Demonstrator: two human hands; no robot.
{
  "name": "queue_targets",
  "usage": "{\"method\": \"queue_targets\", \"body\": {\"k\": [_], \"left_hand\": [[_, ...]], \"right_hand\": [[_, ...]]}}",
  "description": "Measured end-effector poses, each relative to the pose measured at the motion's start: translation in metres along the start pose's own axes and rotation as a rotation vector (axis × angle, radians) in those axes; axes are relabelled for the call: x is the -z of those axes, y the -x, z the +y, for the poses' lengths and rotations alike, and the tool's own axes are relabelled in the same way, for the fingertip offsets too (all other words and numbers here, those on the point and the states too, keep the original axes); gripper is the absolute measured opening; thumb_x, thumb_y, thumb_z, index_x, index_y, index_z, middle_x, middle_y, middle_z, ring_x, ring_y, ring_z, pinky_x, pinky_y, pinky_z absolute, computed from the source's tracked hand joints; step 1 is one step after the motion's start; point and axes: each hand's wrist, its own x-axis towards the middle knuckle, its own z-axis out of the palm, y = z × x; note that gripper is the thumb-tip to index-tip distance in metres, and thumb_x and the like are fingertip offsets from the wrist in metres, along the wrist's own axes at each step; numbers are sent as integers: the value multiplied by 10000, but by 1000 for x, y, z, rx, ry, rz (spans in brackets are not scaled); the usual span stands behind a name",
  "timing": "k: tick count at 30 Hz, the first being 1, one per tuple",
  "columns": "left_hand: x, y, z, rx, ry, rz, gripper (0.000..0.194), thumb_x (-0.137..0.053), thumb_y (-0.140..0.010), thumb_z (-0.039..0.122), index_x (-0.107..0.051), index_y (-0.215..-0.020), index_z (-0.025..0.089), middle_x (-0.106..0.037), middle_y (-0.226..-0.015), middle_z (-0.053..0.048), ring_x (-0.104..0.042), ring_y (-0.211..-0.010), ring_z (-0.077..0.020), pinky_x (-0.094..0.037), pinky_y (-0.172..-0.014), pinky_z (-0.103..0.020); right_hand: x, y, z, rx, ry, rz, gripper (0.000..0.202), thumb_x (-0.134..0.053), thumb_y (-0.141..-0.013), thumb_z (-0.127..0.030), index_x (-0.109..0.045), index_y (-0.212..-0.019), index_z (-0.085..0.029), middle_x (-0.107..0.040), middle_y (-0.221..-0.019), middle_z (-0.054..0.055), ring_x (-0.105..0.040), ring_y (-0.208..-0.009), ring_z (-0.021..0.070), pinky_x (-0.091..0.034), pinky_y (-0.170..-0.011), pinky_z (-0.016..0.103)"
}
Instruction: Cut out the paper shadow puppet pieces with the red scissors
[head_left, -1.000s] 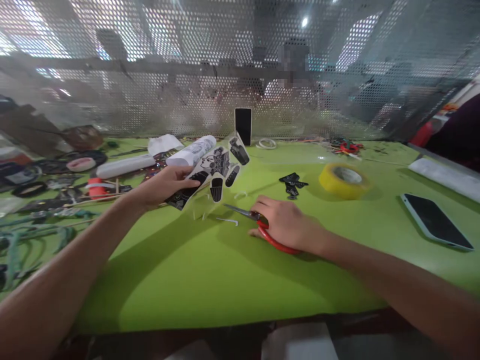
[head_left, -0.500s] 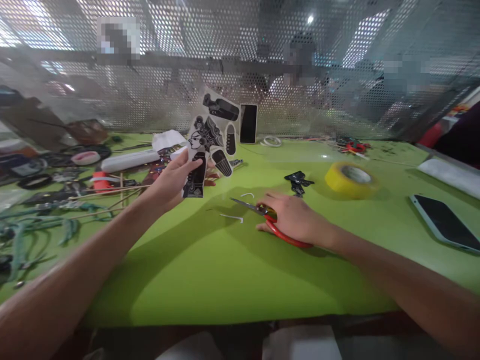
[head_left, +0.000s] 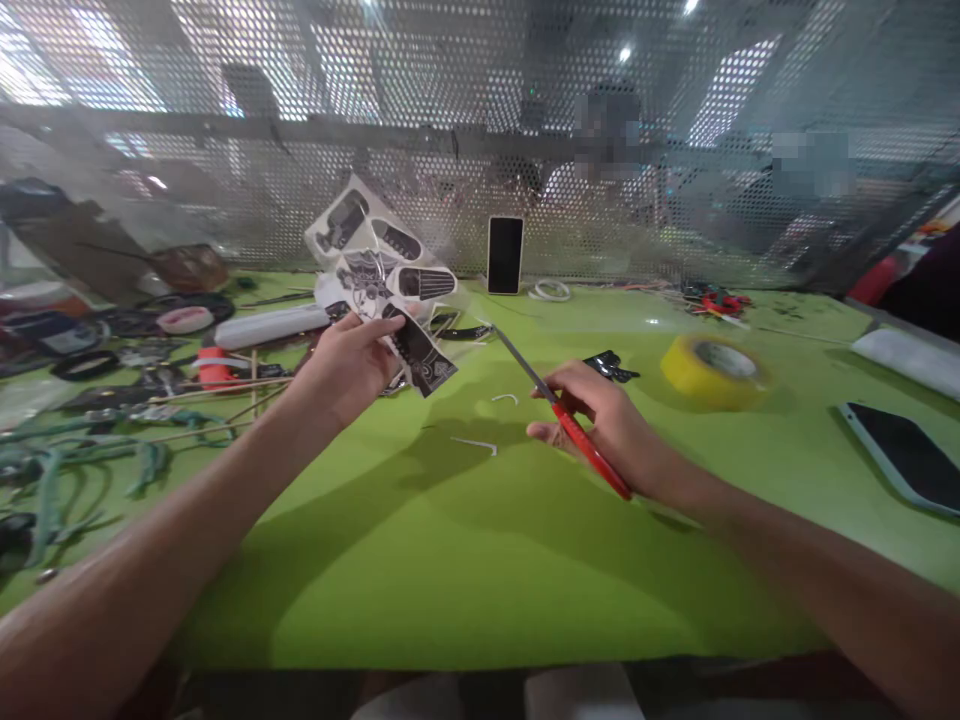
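Between its thumb and fingers, my left hand (head_left: 349,372) pinches a printed sheet (head_left: 379,275) with black-and-white figure pieces, raised above the green table. My right hand (head_left: 600,420) is wrapped round red-handled scissors (head_left: 589,450). Their blades point up and to the left, beside the sheet but apart from it. Two thin white paper scraps, one curved (head_left: 506,398) and one bent (head_left: 476,444), lie on the table between my hands. Just behind my right hand are black cut pieces (head_left: 613,366), partly hidden by it.
A yellow tape roll (head_left: 712,370) and a phone (head_left: 904,457) lie at the right. Another phone (head_left: 505,256) stands upright at the back before a perforated metal screen (head_left: 420,150). Sticks and green strips (head_left: 142,460) clutter the left.
The sheet has turned and tilted to the left in my left hand, fanning its pieces. The scissors have swung so their blades point more upward.
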Motion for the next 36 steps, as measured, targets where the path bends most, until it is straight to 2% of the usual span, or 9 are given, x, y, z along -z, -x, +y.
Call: {"method": "queue_targets", "body": {"k": [5,7,10,14,19,25,28,31,36], "left_hand": [[-5,4,-8,-26,-7,30,184,-774,-1056,249,-741,-1197,136,-771,-1180,-77,-768,-974,-198,-688,-818,-357],[-10,11,-12,-36,-24,8,90,-811,-1006,166,-747,-1060,132,-793,-1085,-54,-771,-905,-174,-681,-783,-306],[-17,22,-16,-63,-68,-56,120,-847,-942,93,-738,-960,140,-814,-1016,-34,-777,-868,-160,-681,-791,-280],[-20,31,-23,-103,-180,-193,114,-812,-1021,208,-730,-997,134,-760,-903,1,-735,-751,-140,-669,-719,-296],[-14,36,-28,-116,-360,-358,300,-733,-1096,407,-718,-958,141,-708,-795,20,-685,-654,-125,-632,-664,-288],[-14,49,-22,-163,-579,-445,477,-739,-1048,578,-782,-765,197,-789,-750,-55,-745,-693,-198,-657,-748,-383],[-17,54,-21,-187,-630,-479,557,-697,-1026,658,-794,-663,246,-815,-750,-100,-756,-680,-257,-639,-719,-421],[-19,56,-23,-201,-655,-507,597,-632,-1038,665,-753,-619,257,-820,-761,-94,-754,-686,-265,-634,-737,-419],[-16,54,-27,-217,-709,-460,521,-649,-1050,554,-748,-628,265,-815,-764,-62,-745,-723,-240,-621,-771,-368]], "right_hand": [[-8,5,-15,-2,-37,-20,505,-750,-995,-705,-683,-1050,-208,-640,-1060,82,-639,-918,235,-650,-871,456],[-10,6,-15,-9,-37,19,497,-740,-1005,-697,-690,-1062,-206,-647,-1083,93,-648,-960,251,-645,-913,478],[-12,6,-12,-60,-60,36,508,-725,-1008,-697,-698,-1066,-193,-643,-1108,105,-666,-965,257,-645,-912,487],[-11,5,-9,-96,-71,27,533,-727,-986,-723,-681,-1034,-195,-624,-1104,106,-655,-955,258,-640,-874,476],[-11,2,-6,-124,-39,106,547,-720,-970,-753,-638,-930,-214,-595,-1021,73,-608,-872,233,-610,-863,465],[-13,7,-11,-207,-138,97,523,-819,-923,-665,-589,-1090,-227,-596,-1129,81,-650,-933,236,-629,-825,434],[-15,13,-14,-292,-242,126,591,-834,-907,-636,-491,-1185,-243,-568,-1097,54,-607,-806,182,-579,-645,342],[-15,15,-17,-344,-299,136,586,-808,-929,-615,-421,-1187,-258,-554,-1030,14,-522,-680,128,-480,-528,276],[-11,14,-20,-302,-200,140,549,-824,-903,-651,-458,-993,-253,-516,-903,-20,-464,-666,124,-435,-528,281]]}}
